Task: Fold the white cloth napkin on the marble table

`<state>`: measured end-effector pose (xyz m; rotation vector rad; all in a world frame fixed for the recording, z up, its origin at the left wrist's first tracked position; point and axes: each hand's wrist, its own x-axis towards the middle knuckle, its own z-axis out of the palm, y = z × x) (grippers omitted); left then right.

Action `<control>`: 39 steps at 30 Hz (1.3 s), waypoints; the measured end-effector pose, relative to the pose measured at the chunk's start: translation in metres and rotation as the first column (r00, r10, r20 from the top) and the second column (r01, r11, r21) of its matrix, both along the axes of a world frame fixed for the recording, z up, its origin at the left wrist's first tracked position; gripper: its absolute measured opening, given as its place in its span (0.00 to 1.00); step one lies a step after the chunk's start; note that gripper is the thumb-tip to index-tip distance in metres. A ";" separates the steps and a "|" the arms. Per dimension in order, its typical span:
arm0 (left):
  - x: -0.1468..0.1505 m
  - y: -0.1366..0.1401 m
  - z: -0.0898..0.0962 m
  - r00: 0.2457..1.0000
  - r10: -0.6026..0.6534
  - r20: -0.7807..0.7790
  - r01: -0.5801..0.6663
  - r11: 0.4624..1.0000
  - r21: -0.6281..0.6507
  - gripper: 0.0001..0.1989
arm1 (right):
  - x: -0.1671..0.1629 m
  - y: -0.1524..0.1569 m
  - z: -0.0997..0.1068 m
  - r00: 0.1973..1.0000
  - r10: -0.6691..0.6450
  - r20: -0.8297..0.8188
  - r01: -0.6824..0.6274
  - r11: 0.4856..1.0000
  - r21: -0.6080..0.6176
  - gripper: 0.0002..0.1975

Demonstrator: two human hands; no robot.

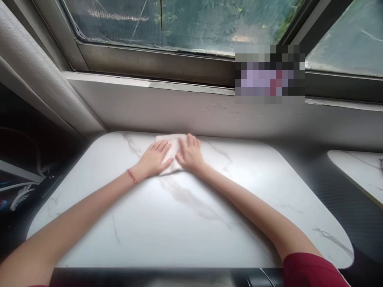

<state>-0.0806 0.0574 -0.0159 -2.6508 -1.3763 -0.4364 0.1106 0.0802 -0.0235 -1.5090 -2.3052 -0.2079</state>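
White cloth (173,153) is pressed against the marble-patterned tabletop (128,223) in the head view, close to the far edge, slightly left of the middle. It is covered on its left by the left hand (154,158) and on its right by the right hand (190,154); a strip of cloth is left bare between them. Both hands are laid palm down, thumbs inward: the left flattened with fingers near together, the right with fingers spread and slightly blurred. Whether any cloth is pinched cannot be told. A red bracelet (132,176) is worn on the left wrist; a dark red sleeve (309,270) is seen on the right arm. The tabletop is backed by a pale wall (167,105), topped by a window (191,26). Pale cables (24,195) are seen at far left.
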 end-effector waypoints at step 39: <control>-0.071 -0.216 0.013 0.931 0.335 -0.144 -0.290 0.920 0.264 0.25 | -0.080 -0.146 -0.003 0.860 0.487 -0.152 -0.490 0.871 0.023 0.33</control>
